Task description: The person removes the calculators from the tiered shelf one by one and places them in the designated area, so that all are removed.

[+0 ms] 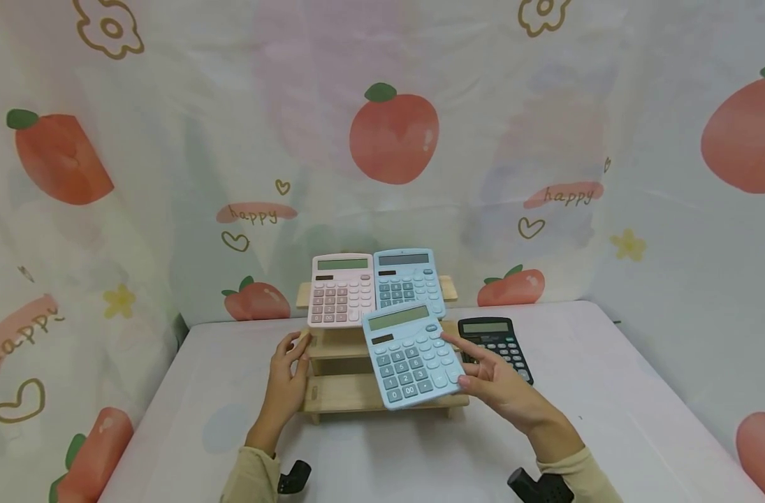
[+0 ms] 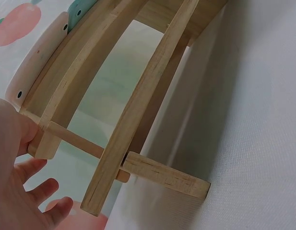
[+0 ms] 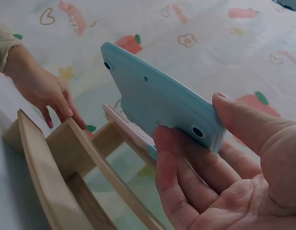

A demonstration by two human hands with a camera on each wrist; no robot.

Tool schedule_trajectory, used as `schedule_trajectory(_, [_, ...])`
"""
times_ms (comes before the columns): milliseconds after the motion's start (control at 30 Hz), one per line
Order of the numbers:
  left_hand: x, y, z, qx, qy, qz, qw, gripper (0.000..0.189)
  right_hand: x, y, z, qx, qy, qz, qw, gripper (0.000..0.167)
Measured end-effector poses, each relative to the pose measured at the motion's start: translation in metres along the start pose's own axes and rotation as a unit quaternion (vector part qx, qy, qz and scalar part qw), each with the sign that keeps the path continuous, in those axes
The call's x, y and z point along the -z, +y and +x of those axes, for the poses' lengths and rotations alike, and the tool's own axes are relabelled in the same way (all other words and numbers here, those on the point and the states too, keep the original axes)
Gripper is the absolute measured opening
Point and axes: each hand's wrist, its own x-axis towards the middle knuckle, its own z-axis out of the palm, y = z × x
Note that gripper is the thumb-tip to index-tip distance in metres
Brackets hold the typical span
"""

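A light blue calculator [image 1: 413, 356] is tilted in front of a stepped wooden stand [image 1: 341, 395]. My right hand [image 1: 504, 391] holds it by its right edge, thumb on one face and fingers against the back, as the right wrist view shows. At the stand's left side, my left hand [image 1: 286, 377] grips the end of a shelf [image 2: 47, 143]. On the top step a pink calculator [image 1: 341, 290] and a second light blue calculator [image 1: 410, 272] lean side by side. The held calculator covers the second one's lower part.
A black calculator [image 1: 497, 326] stands right of the stand, partly behind my right hand. White cloth covers the table [image 1: 615, 419]. A patterned curtain [image 1: 457, 63] with printed fruit hangs behind and at both sides.
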Motion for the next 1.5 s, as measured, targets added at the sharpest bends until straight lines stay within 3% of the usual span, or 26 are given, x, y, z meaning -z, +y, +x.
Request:
schedule_trajectory(800, [0.0,-0.001,0.0,0.001,-0.003,0.003,1.0,0.039,0.028,-0.024,-0.024,0.03,0.108,-0.038,0.9929,0.065])
schedule_trajectory(967, [0.0,-0.001,0.0,-0.002,-0.001,0.003,1.0,0.039,0.031,-0.027,-0.027,0.042,0.134,-0.033,0.9896,0.064])
schedule_trajectory(1500, [0.001,0.001,0.0,0.0,0.002,0.002,1.0,0.038,0.048,-0.029,-0.035,0.084,0.16,0.009,0.9835,0.059])
